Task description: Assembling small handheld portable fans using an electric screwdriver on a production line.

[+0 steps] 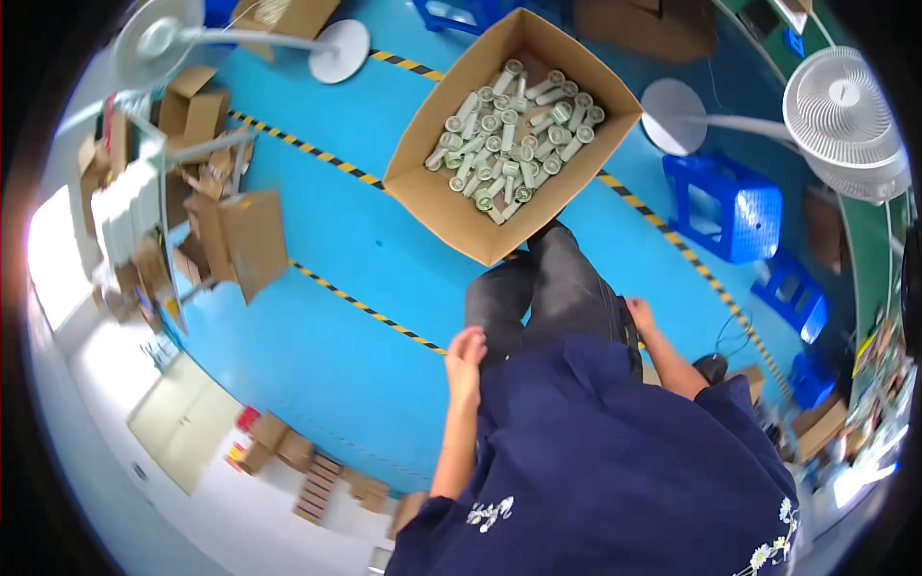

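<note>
A large open cardboard box (pixel 437 219) stands on the floor ahead of my legs. Inside lie several pale, stick-shaped pieces (pixel 509 130) with round, clear-looking ends, heaped loosely; their exact kind is not clear. My left hand (pixel 466 350) hangs beside my left thigh, fingers loosely bent and apart, with nothing in it. On the other side, my right hand (pixel 641 314) is down by my right thigh, partly hidden by it. Its visible fingers look loose, and no object shows in them. Both hands are apart from the box.
White standing fans (pixel 843 91) flank the box at left and right. Blue plastic stools (pixel 735 206) stand to the right. Black-and-yellow tape (pixel 327 156) crosses the blue floor (pixel 355 230). Cardboard cartons (pixel 252 240) and a rack are at left; a green workbench (pixel 869 259) is at far right.
</note>
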The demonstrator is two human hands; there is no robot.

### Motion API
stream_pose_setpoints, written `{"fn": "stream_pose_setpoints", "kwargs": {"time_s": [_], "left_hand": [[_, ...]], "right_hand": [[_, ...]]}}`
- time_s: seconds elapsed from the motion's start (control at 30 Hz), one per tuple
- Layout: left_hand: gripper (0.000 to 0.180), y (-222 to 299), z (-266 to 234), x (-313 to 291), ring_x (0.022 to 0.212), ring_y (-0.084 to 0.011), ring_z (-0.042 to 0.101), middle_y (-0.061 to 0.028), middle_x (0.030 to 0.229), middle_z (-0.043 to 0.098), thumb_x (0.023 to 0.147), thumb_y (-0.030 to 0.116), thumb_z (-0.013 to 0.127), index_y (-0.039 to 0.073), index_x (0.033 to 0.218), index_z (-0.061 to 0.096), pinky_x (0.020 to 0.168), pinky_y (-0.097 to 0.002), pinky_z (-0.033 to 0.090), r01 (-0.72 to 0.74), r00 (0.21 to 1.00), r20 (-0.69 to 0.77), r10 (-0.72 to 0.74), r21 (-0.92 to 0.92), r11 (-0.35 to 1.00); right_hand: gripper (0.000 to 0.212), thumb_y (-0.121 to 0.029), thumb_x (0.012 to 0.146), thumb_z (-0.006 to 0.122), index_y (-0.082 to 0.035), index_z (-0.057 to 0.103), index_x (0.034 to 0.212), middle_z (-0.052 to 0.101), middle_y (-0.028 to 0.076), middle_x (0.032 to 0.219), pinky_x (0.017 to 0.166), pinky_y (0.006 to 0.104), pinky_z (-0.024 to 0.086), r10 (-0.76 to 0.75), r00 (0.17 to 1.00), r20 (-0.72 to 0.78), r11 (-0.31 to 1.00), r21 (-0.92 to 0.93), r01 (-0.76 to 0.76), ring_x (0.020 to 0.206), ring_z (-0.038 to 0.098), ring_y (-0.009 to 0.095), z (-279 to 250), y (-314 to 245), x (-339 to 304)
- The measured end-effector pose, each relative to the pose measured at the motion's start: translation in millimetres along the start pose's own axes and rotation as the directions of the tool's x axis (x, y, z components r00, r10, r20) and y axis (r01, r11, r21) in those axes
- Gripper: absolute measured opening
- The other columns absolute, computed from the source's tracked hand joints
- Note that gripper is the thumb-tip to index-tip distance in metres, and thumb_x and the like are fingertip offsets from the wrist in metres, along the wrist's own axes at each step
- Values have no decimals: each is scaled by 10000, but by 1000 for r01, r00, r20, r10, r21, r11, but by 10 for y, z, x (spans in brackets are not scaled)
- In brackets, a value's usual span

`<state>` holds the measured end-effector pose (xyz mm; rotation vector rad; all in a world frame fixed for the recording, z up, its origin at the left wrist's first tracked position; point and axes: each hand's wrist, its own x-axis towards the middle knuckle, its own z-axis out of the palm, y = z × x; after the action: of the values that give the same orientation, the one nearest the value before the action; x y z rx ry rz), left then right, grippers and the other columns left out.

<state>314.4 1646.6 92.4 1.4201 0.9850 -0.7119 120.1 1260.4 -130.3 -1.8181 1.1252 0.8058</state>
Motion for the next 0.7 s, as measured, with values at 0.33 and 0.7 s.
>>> {"fn": "stream_pose_setpoints", "kwargs": {"time_s": [0.33, 0.7], "left_hand": [[348, -48, -848, 1222, 1158, -387, 530, -215, 1202, 589, 892, 153, 636, -16, 1190, 578, 1024, -446, 394, -329, 944, 289, 160, 793, 513], [675, 291, -1603, 2827, 1257, -492, 406, -317, 1414, 339, 828, 208, 681, 37, 1403, 370, 1060, -488, 350, -190, 979, 195, 62, 979, -67]], "right_hand": [[460, -232, 889, 682, 39, 528, 1227, 640, 160, 1110, 859, 304, 518, -50, 971, 235, 941, 336, -33, 1010, 637, 157, 2215, -2479, 564], [713, -208, 808, 674, -16, 353, 1415, 542, 250, 1290, 983, 463, 461, 210, 965, 155, 978, -47, -205, 1170, 543, 417, 4831, -2090, 2379]]}}
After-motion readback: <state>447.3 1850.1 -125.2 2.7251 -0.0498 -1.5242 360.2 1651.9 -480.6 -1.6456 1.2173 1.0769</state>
